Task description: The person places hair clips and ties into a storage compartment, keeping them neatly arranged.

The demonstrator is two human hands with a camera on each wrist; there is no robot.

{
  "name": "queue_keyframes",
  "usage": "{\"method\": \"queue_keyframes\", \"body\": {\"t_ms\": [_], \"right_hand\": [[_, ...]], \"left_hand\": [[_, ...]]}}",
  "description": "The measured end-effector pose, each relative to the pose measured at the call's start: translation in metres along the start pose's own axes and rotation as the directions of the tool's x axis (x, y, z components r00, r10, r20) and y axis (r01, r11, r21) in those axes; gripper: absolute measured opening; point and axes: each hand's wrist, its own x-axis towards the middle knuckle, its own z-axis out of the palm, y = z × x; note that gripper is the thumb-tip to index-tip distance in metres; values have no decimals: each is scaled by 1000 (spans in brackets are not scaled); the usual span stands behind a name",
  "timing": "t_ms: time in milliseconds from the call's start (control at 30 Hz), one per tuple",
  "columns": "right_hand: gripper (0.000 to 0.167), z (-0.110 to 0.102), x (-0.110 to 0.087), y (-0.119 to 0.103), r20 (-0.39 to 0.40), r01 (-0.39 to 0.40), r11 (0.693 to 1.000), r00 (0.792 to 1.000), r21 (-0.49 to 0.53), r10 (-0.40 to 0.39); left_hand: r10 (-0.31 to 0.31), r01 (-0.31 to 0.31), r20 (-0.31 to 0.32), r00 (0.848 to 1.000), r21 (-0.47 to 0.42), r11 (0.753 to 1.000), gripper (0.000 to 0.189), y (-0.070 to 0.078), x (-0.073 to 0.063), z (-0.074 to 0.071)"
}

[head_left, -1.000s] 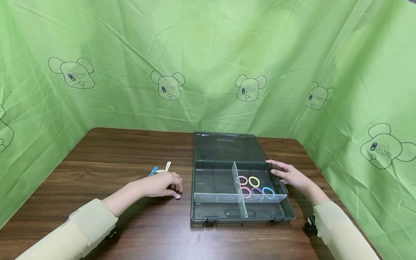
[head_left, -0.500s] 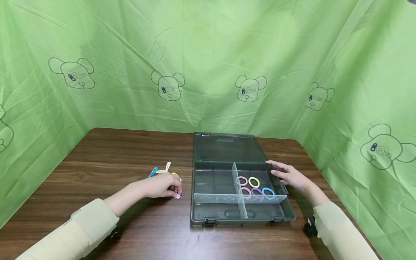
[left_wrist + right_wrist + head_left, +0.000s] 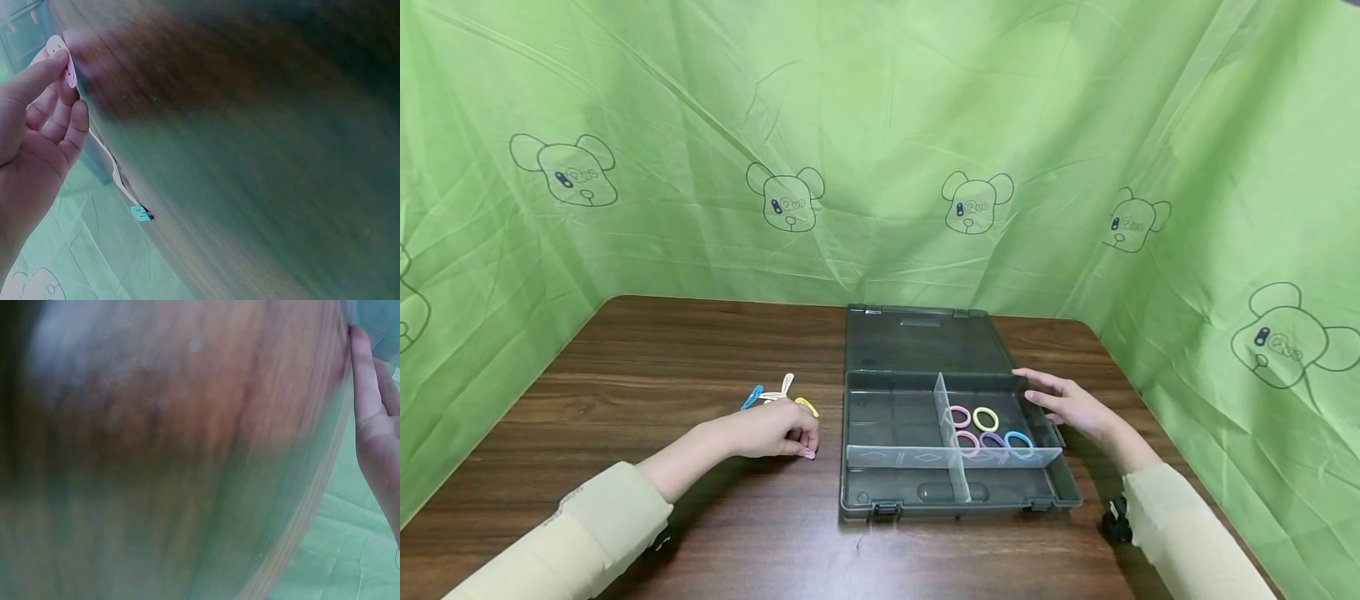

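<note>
My left hand (image 3: 771,429) pinches a pink hair clip (image 3: 56,45) between thumb and fingers, just above or on the table left of the box. Behind that hand lie a blue hair clip (image 3: 752,397), cream-white hair clips (image 3: 787,384) and a yellow hair clip (image 3: 807,407), partly covered by it. A dark translucent divided box (image 3: 891,408) stands with its lid folded back. Several coloured hair ties, including a yellow hair tie (image 3: 986,409) and a blue hair tie (image 3: 1019,455), lie in its back right compartment. My right hand (image 3: 1075,408) rests at the box's right side, fingers extended.
The brown wooden table (image 3: 700,533) carries everything. A green curtain (image 3: 880,125) with bear drawings surrounds its back and sides. Clear dividers (image 3: 895,457) stand up inside the box, and its latches (image 3: 887,508) face the front.
My left hand has drawn its fingers in around the pink hair clip, and less of the clip shows. More of the yellow hair clip is visible. The right hand and box have stayed put.
</note>
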Motion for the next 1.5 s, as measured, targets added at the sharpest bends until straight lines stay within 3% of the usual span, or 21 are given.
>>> {"method": "queue_keyframes", "body": {"t_ms": [267, 500, 667, 800, 1000, 1500], "right_hand": [[50, -1, -1, 1, -19, -24, 1000, 1000, -14, 24], [51, -1, -2, -1, -22, -23, 1000, 999, -17, 23], [52, -1, -2, -2, -18, -18, 1000, 1000, -15, 18], [50, -1, -1, -1, -20, -14, 1000, 1000, -20, 14], [51, -1, -2, -1, -8, -12, 1000, 1000, -1, 12], [50, 0, -2, -1, -3, -19, 1000, 1000, 8, 19]], "left_hand": [[-43, 44, 17, 999, -41, 998, 10, 8, 0, -11], [-47, 45, -30, 998, -47, 998, 8, 17, 3, -27], [-46, 47, -91, 995, 4, 999, 13, 23, 7, -38], [-68, 73, -138, 988, 31, 997, 13, 30, 11, -45], [-104, 107, -191, 976, 2, 994, 15, 39, 20, -52], [-85, 86, -260, 962, -8, 996, 11, 53, 51, -60]]}}
